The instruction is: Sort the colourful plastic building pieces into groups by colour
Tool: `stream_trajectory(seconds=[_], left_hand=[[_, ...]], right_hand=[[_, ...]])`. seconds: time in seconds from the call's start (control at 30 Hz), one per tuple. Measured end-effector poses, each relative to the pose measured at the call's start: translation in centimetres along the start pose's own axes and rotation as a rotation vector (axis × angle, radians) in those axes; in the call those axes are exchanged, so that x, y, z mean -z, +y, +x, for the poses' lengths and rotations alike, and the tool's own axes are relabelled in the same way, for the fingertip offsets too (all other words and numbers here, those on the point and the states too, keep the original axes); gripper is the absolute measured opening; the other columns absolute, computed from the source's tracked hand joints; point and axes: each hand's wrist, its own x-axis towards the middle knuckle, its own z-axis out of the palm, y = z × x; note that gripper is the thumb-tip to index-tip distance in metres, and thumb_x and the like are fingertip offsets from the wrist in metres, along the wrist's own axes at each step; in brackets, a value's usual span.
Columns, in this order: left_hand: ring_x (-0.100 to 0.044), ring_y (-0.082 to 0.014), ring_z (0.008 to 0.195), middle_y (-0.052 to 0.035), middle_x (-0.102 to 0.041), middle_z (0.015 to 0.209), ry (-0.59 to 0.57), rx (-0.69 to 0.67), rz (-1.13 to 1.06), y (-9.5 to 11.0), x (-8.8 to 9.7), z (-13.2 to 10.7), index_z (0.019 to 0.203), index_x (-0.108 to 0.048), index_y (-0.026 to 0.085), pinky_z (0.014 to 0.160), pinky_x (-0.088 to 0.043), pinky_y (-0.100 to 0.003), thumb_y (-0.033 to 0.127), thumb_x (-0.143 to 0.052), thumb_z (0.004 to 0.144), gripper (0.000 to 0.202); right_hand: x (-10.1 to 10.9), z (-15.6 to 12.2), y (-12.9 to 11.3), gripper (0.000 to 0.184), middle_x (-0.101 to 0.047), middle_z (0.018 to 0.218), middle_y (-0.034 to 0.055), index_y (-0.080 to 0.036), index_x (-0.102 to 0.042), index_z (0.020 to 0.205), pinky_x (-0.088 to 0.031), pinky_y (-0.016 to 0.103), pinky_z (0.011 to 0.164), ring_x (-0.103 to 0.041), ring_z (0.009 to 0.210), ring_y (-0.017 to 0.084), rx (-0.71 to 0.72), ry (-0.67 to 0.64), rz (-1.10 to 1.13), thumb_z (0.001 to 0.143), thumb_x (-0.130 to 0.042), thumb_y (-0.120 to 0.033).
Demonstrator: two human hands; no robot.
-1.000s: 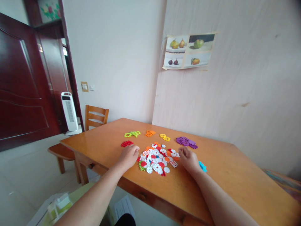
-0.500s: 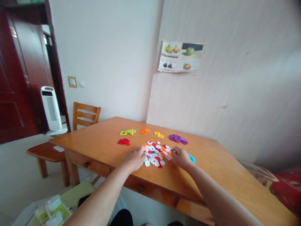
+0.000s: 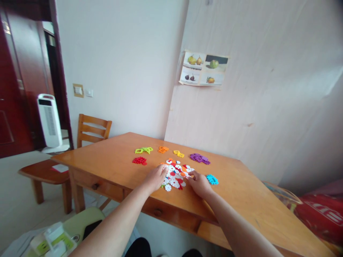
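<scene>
A mixed pile of small plastic snowflake pieces (image 3: 177,174), white, red and orange, lies on the wooden table (image 3: 254,200). My left hand (image 3: 156,177) rests on the pile's left edge, fingers curled onto the pieces. My right hand (image 3: 198,183) touches the pile's right edge, fingers bent and pinching at a piece. Sorted little groups lie around: red (image 3: 139,161), green (image 3: 144,150), orange (image 3: 163,149), yellow (image 3: 178,154), purple (image 3: 199,158) and blue (image 3: 212,179), the blue one just right of my right hand.
A wooden chair (image 3: 91,129) stands at the table's far left corner, a white tower heater (image 3: 49,120) by the dark red door (image 3: 16,89). A fruit poster (image 3: 204,69) hangs on the wall. Red bedding (image 3: 318,214) lies at right, packaged items (image 3: 50,239) on the floor.
The view has swung right and down. Both hands have closed in on the pile from its sides, and my right hand has moved left, uncovering the blue group.
</scene>
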Motion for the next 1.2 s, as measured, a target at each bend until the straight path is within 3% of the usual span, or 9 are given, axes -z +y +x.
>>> stream_trajectory(seconds=[0.3,0.47,0.63,0.8,1.03,1.2], left_hand=[[-0.062,-0.0196,0.107,-0.0078,-0.068,0.114,0.198,0.055,-0.343,-2.2,0.0,0.3,0.105,-0.063,0.019,0.093,-0.046,-0.03,0.033,-0.043,0.09,0.029],[-0.064,-0.0183,0.097,-0.0057,-0.07,0.102,0.16,0.053,-0.381,-2.4,0.2,-0.3,0.098,-0.063,0.018,0.085,-0.048,-0.028,0.027,-0.049,0.084,0.021],[-0.061,-0.0177,0.098,-0.0036,-0.067,0.103,0.066,-0.038,-0.174,-2.5,1.4,-1.9,0.092,-0.066,0.02,0.086,-0.046,-0.027,0.021,-0.059,0.075,0.019],[-0.058,-0.0164,0.083,-0.0043,-0.062,0.093,0.037,-0.149,0.047,-2.4,1.9,-2.6,0.082,-0.069,0.019,0.076,-0.044,-0.027,0.027,-0.066,0.072,0.014],[-0.057,-0.0157,0.08,-0.0043,-0.063,0.09,0.062,-0.105,0.094,-2.4,1.0,-1.9,0.083,-0.071,0.019,0.075,-0.042,-0.025,0.027,-0.066,0.073,0.014],[-0.058,-0.0155,0.08,-0.0033,-0.064,0.079,0.087,-0.144,0.126,-2.5,1.2,-1.4,0.067,-0.065,0.019,0.071,-0.04,-0.024,0.024,-0.05,0.084,0.023]], right_hand=[[-0.3,-1.6,0.2,0.022,-0.063,0.066,0.0002,-0.019,-0.068,0.091,-0.032,0.024,0.055,-0.053,0.061,0.014,0.009,0.056,0.124,0.082,-0.051,-0.03],[-0.4,-2.8,0.0,0.023,-0.063,0.067,0.0002,-0.019,-0.067,0.085,-0.034,0.023,0.057,-0.055,0.064,0.015,-0.005,0.125,0.183,0.083,-0.048,-0.032],[-0.3,-3.0,-0.7,0.019,-0.067,0.072,0.0011,-0.021,-0.065,0.082,-0.034,0.023,0.06,-0.057,0.068,0.015,-0.007,0.121,0.125,0.084,-0.048,-0.03],[-0.2,-3.1,-1.3,0.017,-0.069,0.077,0.0018,-0.022,-0.064,0.081,-0.031,0.023,0.06,-0.058,0.073,0.015,-0.005,0.101,0.053,0.085,-0.049,-0.03],[-0.1,-3.4,-1.8,0.017,-0.069,0.079,0.0026,-0.022,-0.063,0.081,-0.029,0.023,0.059,-0.059,0.074,0.015,-0.029,0.09,0.009,0.086,-0.049,-0.029],[-0.2,-3.4,-1.9,0.017,-0.069,0.079,0.0027,-0.022,-0.063,0.082,-0.027,0.023,0.058,-0.059,0.073,0.015,-0.016,0.08,-0.001,0.087,-0.049,-0.03]])
